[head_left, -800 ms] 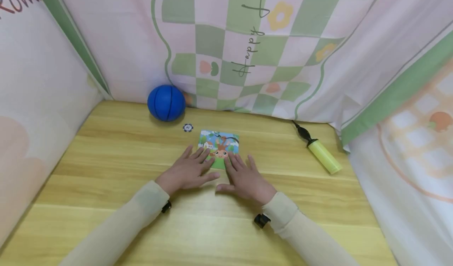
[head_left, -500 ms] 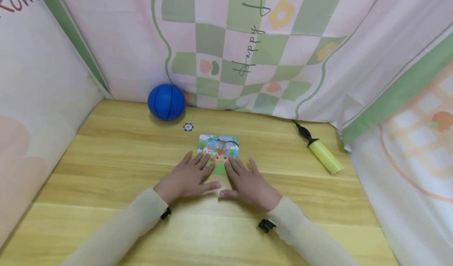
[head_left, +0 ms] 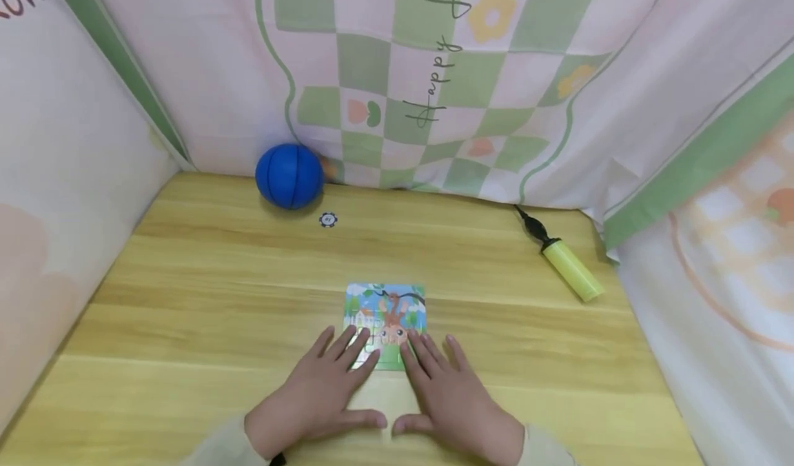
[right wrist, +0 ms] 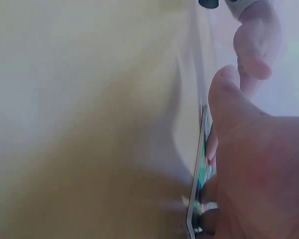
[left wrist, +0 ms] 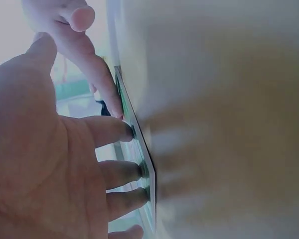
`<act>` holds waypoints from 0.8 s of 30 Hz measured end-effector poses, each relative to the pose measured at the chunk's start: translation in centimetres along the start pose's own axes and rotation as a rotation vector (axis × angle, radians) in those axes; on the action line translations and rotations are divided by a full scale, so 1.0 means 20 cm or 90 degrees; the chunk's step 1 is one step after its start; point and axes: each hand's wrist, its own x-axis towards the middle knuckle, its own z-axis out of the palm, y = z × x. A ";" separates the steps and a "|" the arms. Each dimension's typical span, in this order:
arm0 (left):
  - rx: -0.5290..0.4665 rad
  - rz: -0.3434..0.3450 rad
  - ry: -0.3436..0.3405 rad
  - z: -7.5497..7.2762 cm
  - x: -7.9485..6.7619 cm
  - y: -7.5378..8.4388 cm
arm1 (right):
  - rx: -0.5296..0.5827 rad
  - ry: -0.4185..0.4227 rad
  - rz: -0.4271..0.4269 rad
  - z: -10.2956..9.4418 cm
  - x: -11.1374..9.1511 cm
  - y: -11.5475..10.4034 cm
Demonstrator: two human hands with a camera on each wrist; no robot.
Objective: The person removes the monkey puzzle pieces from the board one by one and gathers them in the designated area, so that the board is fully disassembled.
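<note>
A small jigsaw puzzle [head_left: 392, 307] with a monkey hanging from a branch lies flat on the wooden table, its piece lines faintly visible. My left hand [head_left: 322, 390] rests its straight, spread fingertips on the puzzle's near left part. On the near right part lie the fingertips of my right hand [head_left: 455, 397], also straight. Both thumbs point inward, close together but apart, on the near side of the puzzle. In the left wrist view, the fingertips press on the top of the thin puzzle board [left wrist: 148, 164]. The right wrist view shows the board's edge [right wrist: 195, 184] under the right fingers.
A blue ball [head_left: 289, 176] stands at the back left, against the curtain [head_left: 428, 73]. Near it lies a poker chip [head_left: 328, 220]. A yellow hand pump [head_left: 561, 256] with a black nozzle lies at the right. Curtains border the wooden table [head_left: 217, 300] at the back and sides.
Both hands have slid the puzzle across the table toward the body, fingertips staying on it. The ball, chip and pump keep their places; the head view has shifted slightly.
</note>
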 end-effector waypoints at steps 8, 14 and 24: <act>0.011 0.006 0.013 -0.02 -0.03 0.02 | 0.010 0.012 0.008 -0.03 -0.04 -0.04; -0.016 0.031 0.029 -0.09 0.03 -0.04 | 0.012 0.089 0.040 -0.12 0.06 0.05; 0.008 0.144 0.056 -0.11 0.23 -0.10 | 0.069 0.200 0.080 -0.18 0.30 0.31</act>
